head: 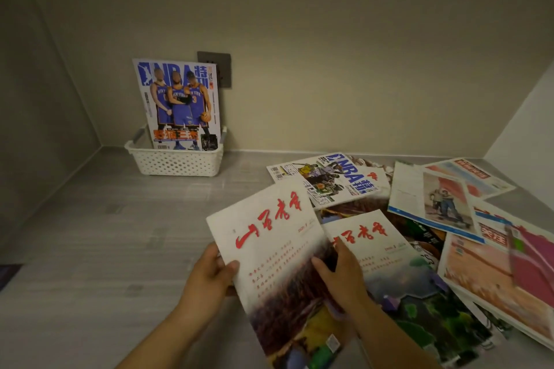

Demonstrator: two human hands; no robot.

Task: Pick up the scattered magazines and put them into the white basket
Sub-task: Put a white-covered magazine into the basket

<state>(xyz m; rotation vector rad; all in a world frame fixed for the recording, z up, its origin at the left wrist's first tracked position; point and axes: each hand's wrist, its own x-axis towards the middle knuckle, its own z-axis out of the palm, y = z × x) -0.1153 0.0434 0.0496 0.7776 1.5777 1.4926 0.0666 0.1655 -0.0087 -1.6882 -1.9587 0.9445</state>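
A white magazine with red calligraphy (pixel 269 237) is lifted off the pile, tilted. My left hand (pixel 209 275) grips its left edge, thumb on the cover. My right hand (pixel 341 275) holds its right edge, fingers on the cover. A second, similar red-titled magazine (pixel 386 252) lies under my right hand on the pile. The white perforated basket (pixel 177 160) stands at the back left by the wall, with an NBA magazine (pixel 180 105) standing upright in it. Another NBA magazine (pixel 332 180) lies flat at the far side of the pile.
Several more magazines and papers (pixel 449 204) lie overlapped across the right of the grey wood-grain surface (pixel 105 234). A grey wall socket (pixel 223 69) sits behind the basket. Walls close in the back, left and right.
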